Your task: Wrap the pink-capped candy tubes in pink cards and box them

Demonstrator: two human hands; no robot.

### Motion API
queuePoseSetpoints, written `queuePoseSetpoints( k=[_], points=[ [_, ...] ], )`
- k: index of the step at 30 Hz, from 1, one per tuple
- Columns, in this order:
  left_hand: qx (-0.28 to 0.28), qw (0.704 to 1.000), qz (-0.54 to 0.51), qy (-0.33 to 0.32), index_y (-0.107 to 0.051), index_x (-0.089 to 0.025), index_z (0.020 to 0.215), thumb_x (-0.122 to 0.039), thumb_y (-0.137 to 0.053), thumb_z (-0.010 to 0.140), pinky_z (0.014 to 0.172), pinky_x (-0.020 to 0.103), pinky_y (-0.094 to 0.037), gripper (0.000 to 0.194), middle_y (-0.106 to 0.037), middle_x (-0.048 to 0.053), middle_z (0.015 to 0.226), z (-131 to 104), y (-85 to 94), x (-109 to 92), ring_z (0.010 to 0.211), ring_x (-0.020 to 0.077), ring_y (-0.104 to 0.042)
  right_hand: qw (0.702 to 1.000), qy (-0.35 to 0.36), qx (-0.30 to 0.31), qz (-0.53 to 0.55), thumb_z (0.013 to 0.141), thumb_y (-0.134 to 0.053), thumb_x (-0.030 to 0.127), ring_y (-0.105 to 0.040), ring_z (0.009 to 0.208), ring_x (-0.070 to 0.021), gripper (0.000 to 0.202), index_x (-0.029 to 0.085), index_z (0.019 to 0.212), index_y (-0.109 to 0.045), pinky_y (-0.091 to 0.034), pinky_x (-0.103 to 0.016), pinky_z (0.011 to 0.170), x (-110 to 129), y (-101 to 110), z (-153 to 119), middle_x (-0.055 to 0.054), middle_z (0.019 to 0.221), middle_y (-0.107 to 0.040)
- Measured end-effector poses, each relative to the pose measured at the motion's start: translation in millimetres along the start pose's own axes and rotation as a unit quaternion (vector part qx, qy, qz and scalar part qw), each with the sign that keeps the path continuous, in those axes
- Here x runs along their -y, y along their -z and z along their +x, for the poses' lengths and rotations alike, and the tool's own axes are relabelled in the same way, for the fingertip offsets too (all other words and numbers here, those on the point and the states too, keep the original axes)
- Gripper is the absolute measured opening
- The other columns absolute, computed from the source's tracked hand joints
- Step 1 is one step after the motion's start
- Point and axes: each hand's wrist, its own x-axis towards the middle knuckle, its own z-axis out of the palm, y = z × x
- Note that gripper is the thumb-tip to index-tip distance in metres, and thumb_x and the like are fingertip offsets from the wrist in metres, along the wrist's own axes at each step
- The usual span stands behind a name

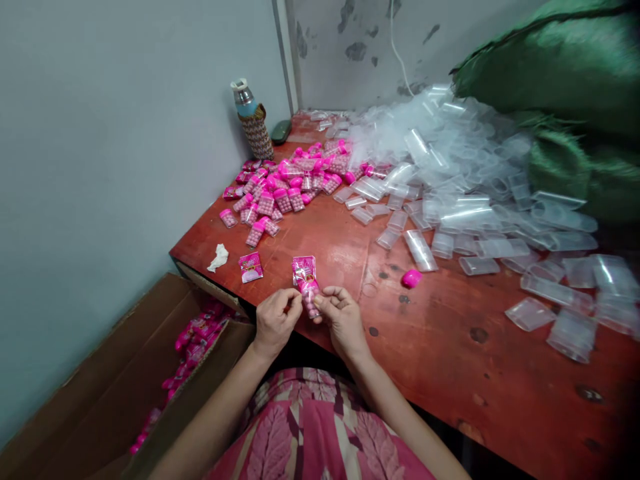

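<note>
Near the table's front edge my right hand (345, 321) grips a small clear bottle of pink balls (310, 304), with the thumb and fingers on its side. The pink cap of this bottle points away from me. Just beyond it, partly covered by the cap, lies a pink printed packet (304, 265). On the other side my left hand (277, 321) is closed in a pinch, its fingertips close beside the bottle. What those fingertips hold, if anything, I cannot make out. A second pink packet (251, 267) lies flat on the table, left of the bottle.
Filled pink-capped bottles (283, 190) are heaped at the back left. Clear empty tubes (450, 193) pile up at right, near a green sack (545, 73). A loose pink cap (411, 278), crumpled tissue (219, 257) and flask (253, 120) stand or lie about. A cardboard box (120, 333) holds pink packs.
</note>
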Motion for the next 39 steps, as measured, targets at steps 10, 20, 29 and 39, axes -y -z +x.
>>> queuePoseSetpoints(
  k=[10,20,29,39],
  points=[
    [0.006,0.998,0.014,-0.058,-0.057,-0.014,0.073,-0.013,-0.050,0.078,0.058,0.023,-0.040,0.009,-0.060,0.002,0.062,-7,6.8,-1,0.055,0.0108,-0.053,1.000,0.016,-0.013,-0.006,0.066,-0.069,0.018,-0.052,0.041,-0.0068,0.023,0.018,0.078,-0.049,-0.043,-0.016,0.042,-4,-3,-2,0.006,0.054,-0.060],
    [-0.006,0.832,-0.439,0.339,-0.060,-0.015,0.088,-0.034,-0.053,0.078,0.063,0.027,-0.047,0.023,-0.064,0.003,0.075,-15,-4.2,-2,0.065,0.0134,-0.060,0.989,0.054,0.009,-0.134,0.072,-0.064,0.026,-0.056,0.052,-0.0097,0.015,0.019,0.075,-0.051,-0.045,-0.022,0.053,-6,-6,-4,0.004,0.061,-0.061],
    [-0.022,0.632,-0.653,0.418,-0.061,-0.011,0.072,-0.032,-0.064,0.071,0.059,0.023,-0.044,0.022,-0.062,0.003,0.066,7,-15.4,4,0.058,0.0097,-0.055,0.981,0.028,0.033,-0.188,0.072,-0.065,0.025,-0.060,0.073,-0.0129,0.020,0.020,0.088,-0.055,-0.049,-0.028,0.072,-7,-9,-9,0.000,0.081,-0.063],
    [-0.035,0.597,-0.666,0.446,-0.063,-0.008,0.073,-0.028,-0.070,0.064,0.057,0.024,-0.045,0.023,-0.065,0.009,0.071,7,-17.5,10,0.066,0.0157,-0.060,0.960,0.057,-0.001,-0.274,0.071,-0.065,0.027,-0.059,0.070,-0.0137,0.016,0.017,0.082,-0.059,-0.049,-0.027,0.066,-8,-18,-10,-0.002,0.078,-0.063]
  ],
)
